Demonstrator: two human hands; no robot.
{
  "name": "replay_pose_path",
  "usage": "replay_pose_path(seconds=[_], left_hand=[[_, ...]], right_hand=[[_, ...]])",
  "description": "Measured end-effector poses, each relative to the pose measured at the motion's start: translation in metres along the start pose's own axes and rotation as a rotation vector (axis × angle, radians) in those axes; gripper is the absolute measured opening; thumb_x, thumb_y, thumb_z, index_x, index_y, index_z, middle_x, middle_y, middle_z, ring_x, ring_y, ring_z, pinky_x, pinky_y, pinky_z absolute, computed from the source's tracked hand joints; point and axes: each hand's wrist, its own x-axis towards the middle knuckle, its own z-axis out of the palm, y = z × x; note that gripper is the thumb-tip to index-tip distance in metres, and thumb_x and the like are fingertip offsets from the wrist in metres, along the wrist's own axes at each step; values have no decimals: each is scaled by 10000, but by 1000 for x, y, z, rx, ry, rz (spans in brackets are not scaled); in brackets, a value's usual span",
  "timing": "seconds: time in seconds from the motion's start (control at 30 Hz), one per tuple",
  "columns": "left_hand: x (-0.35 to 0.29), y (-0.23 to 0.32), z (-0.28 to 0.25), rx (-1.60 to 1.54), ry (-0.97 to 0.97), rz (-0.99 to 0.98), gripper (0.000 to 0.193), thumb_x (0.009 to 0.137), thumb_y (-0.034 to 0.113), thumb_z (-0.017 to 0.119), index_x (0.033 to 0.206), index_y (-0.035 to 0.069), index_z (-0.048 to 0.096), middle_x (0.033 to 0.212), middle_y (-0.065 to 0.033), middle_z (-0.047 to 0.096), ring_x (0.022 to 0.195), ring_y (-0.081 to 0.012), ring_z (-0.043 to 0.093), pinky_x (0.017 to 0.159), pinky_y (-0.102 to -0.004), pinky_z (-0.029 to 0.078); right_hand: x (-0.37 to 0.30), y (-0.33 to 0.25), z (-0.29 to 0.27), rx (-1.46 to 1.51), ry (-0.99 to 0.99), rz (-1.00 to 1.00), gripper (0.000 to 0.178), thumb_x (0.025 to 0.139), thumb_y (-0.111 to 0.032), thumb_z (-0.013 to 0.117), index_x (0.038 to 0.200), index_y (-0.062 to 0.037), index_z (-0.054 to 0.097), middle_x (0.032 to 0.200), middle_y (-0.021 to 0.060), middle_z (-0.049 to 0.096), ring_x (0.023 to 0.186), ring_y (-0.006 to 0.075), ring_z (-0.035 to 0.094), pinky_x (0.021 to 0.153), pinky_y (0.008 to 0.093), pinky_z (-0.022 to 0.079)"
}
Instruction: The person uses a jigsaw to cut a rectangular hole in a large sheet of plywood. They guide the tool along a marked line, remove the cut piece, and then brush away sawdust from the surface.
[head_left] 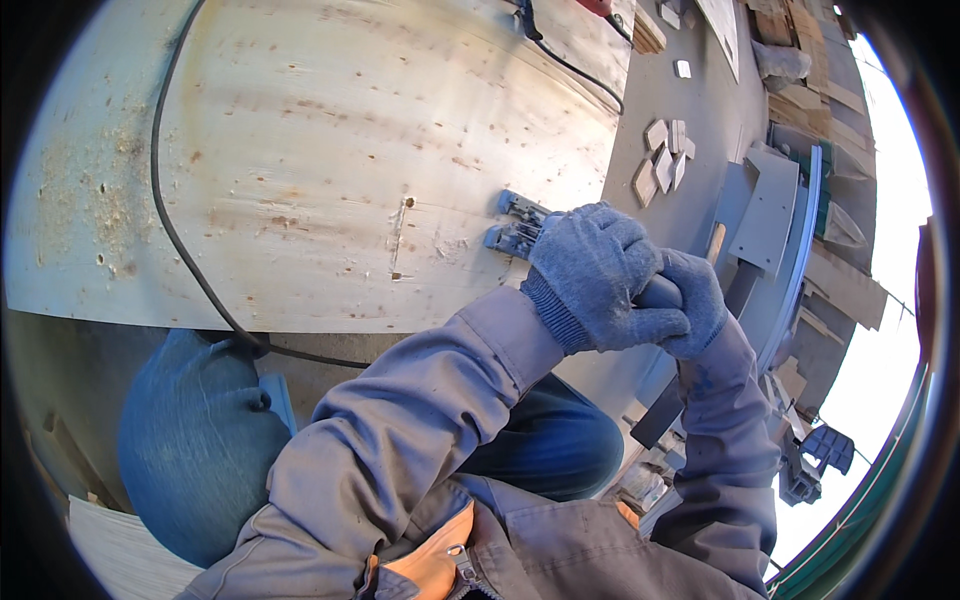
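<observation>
At the right edge of a pale plywood sheet, both my grey-gloved hands are closed round one tool. It looks like a jigsaw: a forked metal base points left over the sheet, and a rounded dark grey body shows between my hands. My left hand wraps over the middle of it. My right hand grips its rear end, farther right. The gloves hide most of the tool, and no blade shows. Left of the base, a narrow slit with a small hole at each end marks the plywood.
A black cable crosses the sheet's left side and runs below its near edge. Sawdust lies at far left. Several small wood pieces rest on the floor at right, before a grey metal machine. Wood scraps are stacked beyond.
</observation>
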Motion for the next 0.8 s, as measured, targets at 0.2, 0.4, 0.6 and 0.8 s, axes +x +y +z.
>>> replay_pose_path(seconds=[0.2,0.4,0.6,0.8], left_hand=[[-3,-4,7,32,-32,-20,728,712,825,745,909,125,771,906,-120,694,917,-311,683,826,-474,556],[-4,-3,5,33,-57,-30,743,721,838,733,940,129,766,932,-115,688,947,-304,676,837,-481,550],[-5,-2,4,46,-41,-36,755,733,851,708,949,130,766,951,-114,688,962,-304,671,858,-485,541],[-7,-3,5,60,-38,-37,764,735,858,700,954,129,764,966,-117,683,978,-304,658,866,-494,528]], right_hand=[[0,9,-5,-44,-37,22,532,634,-279,949,1068,-57,736,943,143,752,855,304,759,781,396,605],[2,8,-6,-52,-51,-3,548,624,-278,946,1084,-65,737,939,136,753,850,307,763,787,397,612],[6,2,-7,-76,-52,-56,572,623,-258,931,1123,-66,730,958,144,760,869,312,768,793,397,613],[6,3,-7,-106,-51,-58,562,615,-249,925,1109,-68,726,943,149,759,858,332,767,785,399,612]])
